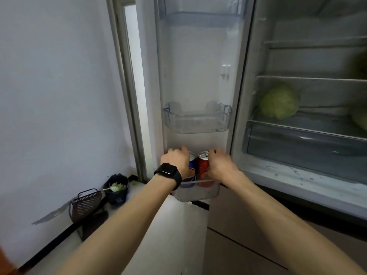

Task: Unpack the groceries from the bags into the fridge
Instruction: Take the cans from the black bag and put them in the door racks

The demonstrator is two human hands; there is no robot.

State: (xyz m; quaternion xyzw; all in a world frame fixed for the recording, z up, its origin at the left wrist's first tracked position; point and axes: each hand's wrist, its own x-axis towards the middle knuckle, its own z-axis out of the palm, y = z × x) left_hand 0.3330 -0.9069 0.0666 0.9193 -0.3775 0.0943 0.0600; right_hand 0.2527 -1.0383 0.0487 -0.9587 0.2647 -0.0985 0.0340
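Head cam: fridge door (198, 72) stands open. My L hand (175, 158) has its fingers curled round the blue can (192, 161); my R hand (219, 162) has its fingers curled round the red can (203, 165). Both cans upright, side by side, touching, bases inside the lowest door bin (198, 194). Middle door bin (197, 124) is above, apart from the cans. Black watch (168, 173) on my L wrist. Cabbage (279, 103) sits on a shelf inside the fridge, to the right, well apart from the cans. Low left by the wall: black bag (116, 195) w/ green scraps, dark slotted basket (85, 204) just beside it.
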